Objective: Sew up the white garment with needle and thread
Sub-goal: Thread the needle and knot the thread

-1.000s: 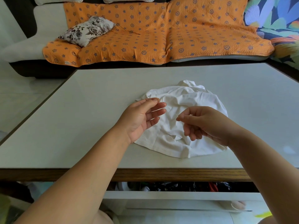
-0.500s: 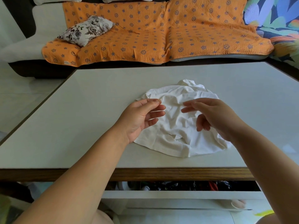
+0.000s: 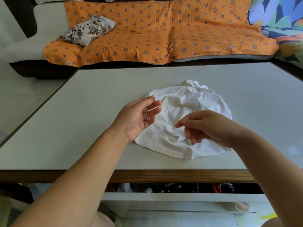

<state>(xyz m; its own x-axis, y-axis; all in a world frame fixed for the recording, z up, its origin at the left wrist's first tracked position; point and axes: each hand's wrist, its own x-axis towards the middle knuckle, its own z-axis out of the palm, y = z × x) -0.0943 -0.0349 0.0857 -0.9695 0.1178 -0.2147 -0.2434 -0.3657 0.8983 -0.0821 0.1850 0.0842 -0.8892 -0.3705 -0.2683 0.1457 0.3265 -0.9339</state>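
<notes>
Presently: crumpled white cotton garment (image 3: 196, 107) on pale flat surface (image 3: 91, 115); left hand (image 3: 137, 119) fingers pinching fine white thread (image 3: 158, 101); right hand (image 3: 211, 126) fingertips together, contents indiscernible; small white tag (image 3: 68, 63) illegible.

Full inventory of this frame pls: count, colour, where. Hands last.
table: 1, white top with wood front edge, fills the middle
white garment: 1, white, crumpled at table centre, with a small tear near its front hem
thin pale strand: 1, whitish, at the garment's left edge; needle or thread, cannot tell
sofa: 1, pale, behind the table
sofa cover: 1, orange with blue stars, spread over the sofa seat
cushion: 1, white and grey floral, on the cover's left part
leaf-print fabric: 1, blue, green and orange, top right
clutter: several dark items, under the tabletop
left hand: pinches the strand
right hand: above the garment, thumb and forefinger together; what it holds unclear
</notes>
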